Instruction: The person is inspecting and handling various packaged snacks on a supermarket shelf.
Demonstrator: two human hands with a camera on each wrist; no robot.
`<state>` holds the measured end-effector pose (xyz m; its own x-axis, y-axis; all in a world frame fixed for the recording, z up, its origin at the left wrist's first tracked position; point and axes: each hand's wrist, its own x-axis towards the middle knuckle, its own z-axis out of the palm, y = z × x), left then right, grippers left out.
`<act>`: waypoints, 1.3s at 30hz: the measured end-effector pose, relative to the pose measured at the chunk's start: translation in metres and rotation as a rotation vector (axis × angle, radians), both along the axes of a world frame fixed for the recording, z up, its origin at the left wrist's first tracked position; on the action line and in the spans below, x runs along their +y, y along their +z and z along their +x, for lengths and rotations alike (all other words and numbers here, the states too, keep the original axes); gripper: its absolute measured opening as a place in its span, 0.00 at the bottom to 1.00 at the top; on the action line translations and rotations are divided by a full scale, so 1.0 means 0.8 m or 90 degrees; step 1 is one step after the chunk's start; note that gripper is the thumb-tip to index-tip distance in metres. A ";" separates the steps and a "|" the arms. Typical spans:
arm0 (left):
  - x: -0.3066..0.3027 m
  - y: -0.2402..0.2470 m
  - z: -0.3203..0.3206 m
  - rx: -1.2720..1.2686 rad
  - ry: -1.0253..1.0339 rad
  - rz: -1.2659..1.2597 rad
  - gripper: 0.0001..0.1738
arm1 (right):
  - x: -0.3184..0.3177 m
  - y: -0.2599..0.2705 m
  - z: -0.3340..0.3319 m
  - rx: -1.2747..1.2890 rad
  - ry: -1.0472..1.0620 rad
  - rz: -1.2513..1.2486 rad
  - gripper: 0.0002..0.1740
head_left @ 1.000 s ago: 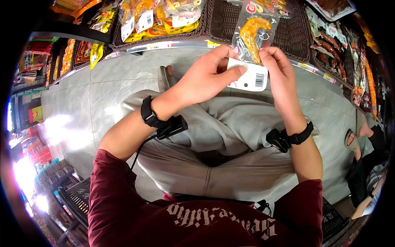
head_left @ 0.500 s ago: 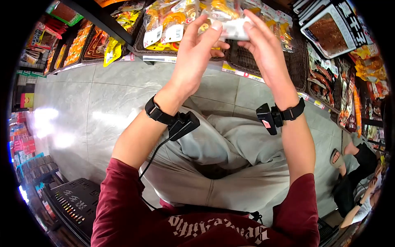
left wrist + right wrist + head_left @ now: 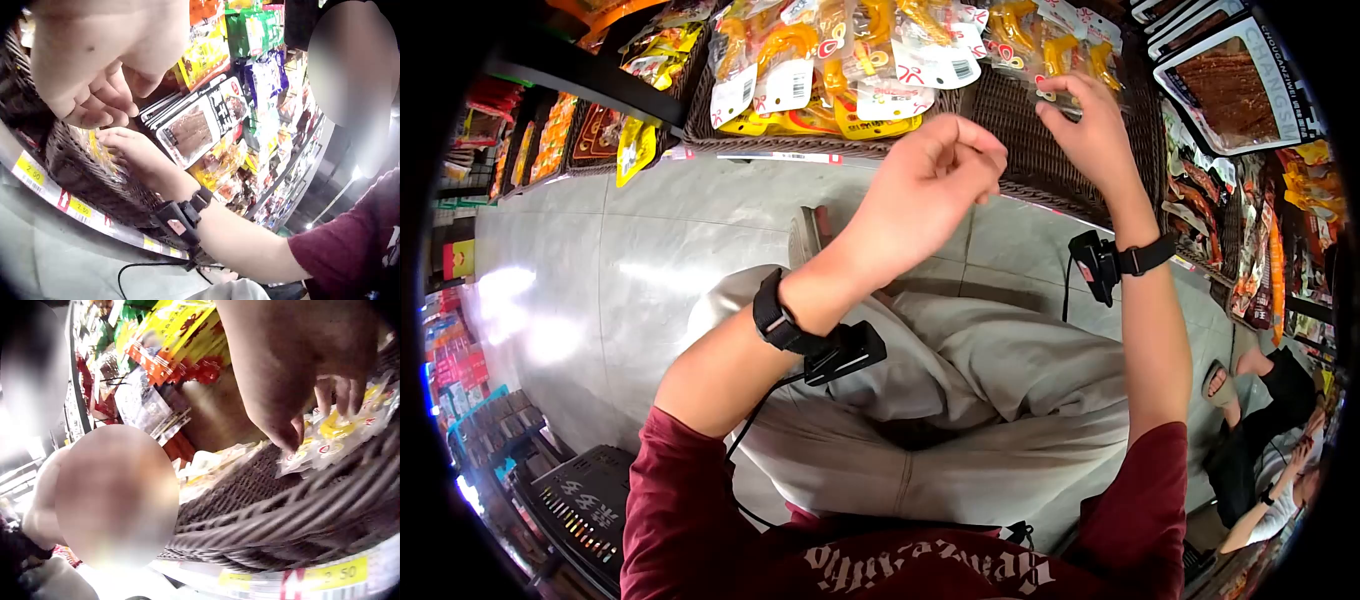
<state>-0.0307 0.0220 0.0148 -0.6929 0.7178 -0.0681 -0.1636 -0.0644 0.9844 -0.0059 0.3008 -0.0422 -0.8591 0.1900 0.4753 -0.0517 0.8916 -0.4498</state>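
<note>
My left hand (image 3: 930, 195) hovers in front of the wicker baskets with its fingers loosely curled and nothing in them. My right hand (image 3: 1090, 135) reaches over the right-hand basket (image 3: 1040, 150), thumb and fingers apart. Its fingertips are right at the clear snack packets (image 3: 334, 428) there, which hold curved orange-yellow food. More such packets (image 3: 785, 50) with white barcode labels fill the left-hand basket (image 3: 700, 115). At that basket's right side lies a packet with a white label (image 3: 950, 68).
Black-framed packs of dried meat (image 3: 1225, 85) stand at the upper right. A dark shelf post (image 3: 590, 85) rises at the left, with yellow packets (image 3: 635, 150) beside it. Price tags (image 3: 47, 187) line the shelf edge. Another person's sandalled foot (image 3: 1220, 385) is at the right.
The packet held in both hands has been laid at the left basket's right side and let go. My left hand has drawn back toward me; my right has moved right to the other packets.
</note>
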 end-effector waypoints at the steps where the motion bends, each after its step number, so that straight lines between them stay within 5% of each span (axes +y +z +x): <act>1: 0.001 -0.003 0.004 -0.007 -0.003 -0.011 0.11 | 0.004 -0.013 0.004 -0.007 -0.003 -0.011 0.17; 9: 0.012 -0.023 0.008 0.005 -0.087 -0.075 0.14 | 0.013 -0.051 0.000 -0.117 -0.072 0.101 0.26; 18: 0.022 -0.037 0.001 0.026 -0.081 -0.082 0.17 | 0.000 -0.025 0.000 -0.193 -0.064 0.187 0.07; 23: 0.016 -0.033 0.001 0.015 -0.063 -0.072 0.19 | -0.015 -0.004 0.024 -0.074 0.026 0.062 0.07; 28: 0.007 -0.019 -0.001 -0.261 -0.068 -0.036 0.21 | -0.088 0.057 0.097 -0.047 0.177 -0.008 0.10; 34: -0.011 -0.028 0.023 -0.179 -0.071 -0.123 0.15 | -0.116 0.047 0.140 -0.013 0.269 -0.073 0.09; 39: -0.017 -0.041 0.026 -0.086 -0.078 -0.089 0.13 | -0.106 0.000 0.143 0.014 0.103 -0.182 0.12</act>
<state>-0.0102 0.0087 -0.0179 -0.5784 0.7735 -0.2590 -0.2932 0.0992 0.9509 0.1087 0.2156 -0.0419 -0.8792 0.1799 0.4412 -0.1953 0.7086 -0.6781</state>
